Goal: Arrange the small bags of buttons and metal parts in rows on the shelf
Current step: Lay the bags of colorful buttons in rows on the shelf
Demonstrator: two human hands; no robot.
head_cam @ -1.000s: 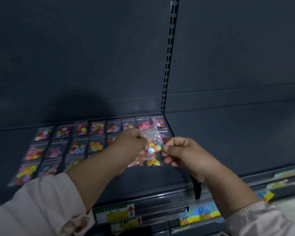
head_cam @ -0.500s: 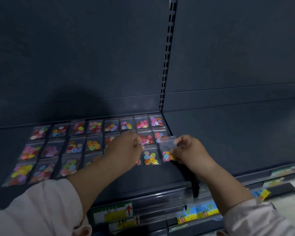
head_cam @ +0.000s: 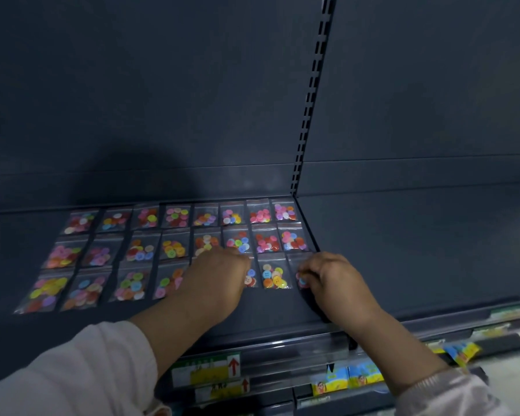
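Small clear bags of coloured buttons lie in three rows on the dark shelf, for example one bag in the front row. My right hand pinches a bag at the right end of the front row, flat on the shelf beside the divider. My left hand lies over the front row, its fingertips on a partly hidden bag. No metal parts are visible.
A slotted upright separates this shelf from a bare dark shelf on the right. Price labels with red arrows line the front rail. Yellow and blue packets sit on a lower shelf.
Both hands have dropped from mid-air to the shelf. The bags they held together have been separated, and the right hand's bag now lies at the right end of the front row.
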